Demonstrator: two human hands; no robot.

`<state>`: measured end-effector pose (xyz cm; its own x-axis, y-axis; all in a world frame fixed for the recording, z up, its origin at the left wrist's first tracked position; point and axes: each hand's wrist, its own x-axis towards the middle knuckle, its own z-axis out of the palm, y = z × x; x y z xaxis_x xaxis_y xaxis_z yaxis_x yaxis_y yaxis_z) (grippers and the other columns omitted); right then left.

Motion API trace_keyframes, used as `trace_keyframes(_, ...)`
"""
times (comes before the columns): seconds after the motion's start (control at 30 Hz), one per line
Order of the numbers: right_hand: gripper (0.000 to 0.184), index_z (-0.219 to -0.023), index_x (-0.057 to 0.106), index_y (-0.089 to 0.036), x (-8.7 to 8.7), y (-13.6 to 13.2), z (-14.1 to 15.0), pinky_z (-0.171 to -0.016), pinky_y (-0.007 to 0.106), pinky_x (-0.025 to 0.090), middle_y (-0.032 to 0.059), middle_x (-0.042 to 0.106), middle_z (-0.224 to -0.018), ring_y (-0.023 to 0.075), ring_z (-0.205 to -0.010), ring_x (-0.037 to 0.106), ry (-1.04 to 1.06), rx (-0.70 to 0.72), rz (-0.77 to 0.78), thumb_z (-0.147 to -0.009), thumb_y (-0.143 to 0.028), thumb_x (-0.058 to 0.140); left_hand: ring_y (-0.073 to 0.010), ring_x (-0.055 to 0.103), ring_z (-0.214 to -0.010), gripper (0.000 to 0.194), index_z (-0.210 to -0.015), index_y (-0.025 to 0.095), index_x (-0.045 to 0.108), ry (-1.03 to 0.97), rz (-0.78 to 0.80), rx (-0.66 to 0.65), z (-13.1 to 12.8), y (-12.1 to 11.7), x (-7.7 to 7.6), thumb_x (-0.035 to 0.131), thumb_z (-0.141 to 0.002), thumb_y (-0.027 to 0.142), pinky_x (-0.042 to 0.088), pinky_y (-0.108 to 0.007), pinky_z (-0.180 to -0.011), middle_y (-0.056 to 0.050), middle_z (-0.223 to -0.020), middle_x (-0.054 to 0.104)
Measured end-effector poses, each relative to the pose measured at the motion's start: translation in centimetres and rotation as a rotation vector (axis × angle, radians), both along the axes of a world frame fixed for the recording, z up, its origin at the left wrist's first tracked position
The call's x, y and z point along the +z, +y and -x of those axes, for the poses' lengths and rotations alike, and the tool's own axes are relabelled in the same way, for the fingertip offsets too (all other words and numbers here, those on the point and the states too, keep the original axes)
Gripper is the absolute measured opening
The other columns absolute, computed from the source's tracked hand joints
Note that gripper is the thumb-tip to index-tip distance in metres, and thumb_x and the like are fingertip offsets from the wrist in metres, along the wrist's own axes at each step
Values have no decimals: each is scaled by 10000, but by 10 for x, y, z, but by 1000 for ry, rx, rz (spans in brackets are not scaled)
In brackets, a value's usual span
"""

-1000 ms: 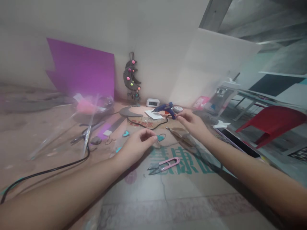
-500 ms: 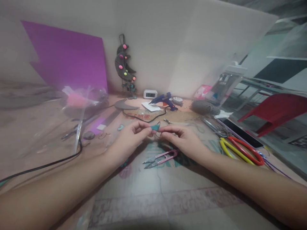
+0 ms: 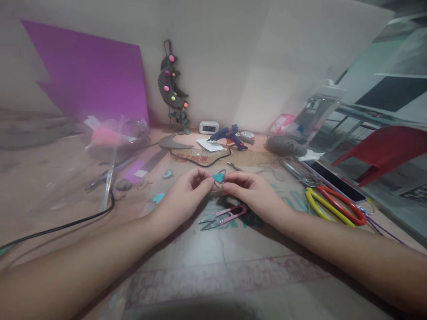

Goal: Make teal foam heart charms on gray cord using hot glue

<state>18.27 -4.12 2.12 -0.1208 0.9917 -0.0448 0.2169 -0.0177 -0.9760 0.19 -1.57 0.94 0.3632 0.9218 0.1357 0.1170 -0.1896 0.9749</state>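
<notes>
My left hand [image 3: 191, 191] pinches the edge of a small teal piece [image 3: 218, 178], possibly flower-shaped. A thin grey cord [image 3: 223, 171] loops up around this piece. Facing it, my right hand [image 3: 251, 191] has thumb and fingers closed on the cord beside the teal piece; the exact grip is partly hidden. Below both hands lie pink thread snips [image 3: 230, 214], blades pointing left. A teal flower cutout [image 3: 158, 198] rests beside my left wrist, and a curved light-blue piece [image 3: 167, 174] lies farther back.
A blue glue gun [image 3: 230, 134] rests at the back beside a white clock [image 3: 208, 127]. To the right are grey yarn [image 3: 286, 146], red-and-yellow-handled scissors [image 3: 336, 206] and a phone [image 3: 335, 181]. A crescent ornament [image 3: 170, 86] hangs on the wall. Clear plastic [image 3: 110, 173] stands left.
The teal piece has turned to show more of its face, with the grey cord loop clearer around it. The teal flower cutout by my left wrist now shows. Both hands stay nearly in place.
</notes>
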Motion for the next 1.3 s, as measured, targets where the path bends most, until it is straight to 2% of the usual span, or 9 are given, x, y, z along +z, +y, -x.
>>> trace_keyframes(0.3, 194, -874, 716, -182, -1, 2, 0, -632, 239, 498, 1, 690, -753, 120, -691, 634, 64, 0, -28, -766, -343, 725, -143, 546, -795, 113, -861, 185, 549, 64, -41, 7, 1, -3, -2, 528, -902, 288, 390, -270, -694, 17, -827, 589)
trace_keyframes(0.47, 145, -840, 708, -179, 1, 1, 1, -557, 207, 439, -20, 654, -694, 86, -616, 583, 85, 4, -32, -773, -306, 715, -145, 535, -773, 113, -839, 180, 548, 66, -22, 12, 0, -3, -1, 535, -888, 280, 394, -280, -695, 12, -804, 580)
trace_keyframes(0.67, 175, -782, 671, -174, -1, 2, -4, -522, 208, 414, -22, 629, -663, 84, -588, 552, 47, 4, -65, -790, -346, 703, -153, 560, -777, 79, -858, 187, 566, 111, -46, -67, 1, -3, -3, 566, -861, 266, 420, -291, -704, 5, -818, 604)
trace_keyframes(0.73, 186, -786, 661, -172, -3, 2, -6, -508, 206, 411, -22, 629, -655, 81, -567, 540, 29, 13, -62, -791, -353, 701, -157, 583, -822, 81, -932, 198, 580, 81, -69, -54, 3, -1, -6, 553, -857, 212, 434, -294, -742, -1, -861, 622)
trace_keyframes(0.8, 184, -799, 652, -171, -4, 1, -8, -471, 200, 400, -24, 630, -645, 76, -530, 522, 18, 31, -41, -788, -349, 699, -161, 602, -837, 222, -1094, 225, 573, 61, -78, -58, 4, 0, -8, 526, -879, 198, 445, -297, -750, -2, -876, 640)
trace_keyframes(0.9, 177, -799, 645, -169, -4, -1, -7, -449, 192, 420, -22, 631, -647, 75, -513, 529, -3, 84, 5, -777, -335, 702, -163, 621, -832, 398, -1324, 263, 475, 59, -73, -140, 6, 1, -9, 476, -928, 225, 463, -298, -743, -7, -884, 665)
trace_keyframes(0.97, 180, -789, 645, -169, -3, -2, -6, -469, 201, 463, -16, 636, -668, 82, -531, 559, -20, 119, 32, -777, -340, 700, -168, 630, -892, 425, -1370, 268, 451, 78, -102, -197, 7, 2, -10, 457, -946, 237, 475, -308, -796, -21, -951, 680)
trace_keyframes(1.1, 185, -765, 639, -175, -2, -2, -5, -486, 209, 495, -16, 637, -688, 91, -554, 590, -42, 138, 55, -786, -350, 693, -182, 619, -1041, 325, -1258, 247, 569, 116, -192, -219, 6, 2, -9, 462, -952, 244, 461, -324, -919, -35, -1125, 675)
trace_keyframes(1.3, 160, -818, 652, -176, -6, 2, -10, -440, 180, 414, -12, 655, -678, 80, -536, 563, -32, 136, 37, -795, -332, 680, -190, 631, -925, 190, -988, 196, 663, 218, -208, -116, 7, 1, -2, 496, -930, 267, 467, -312, -841, -18, -960, 703)
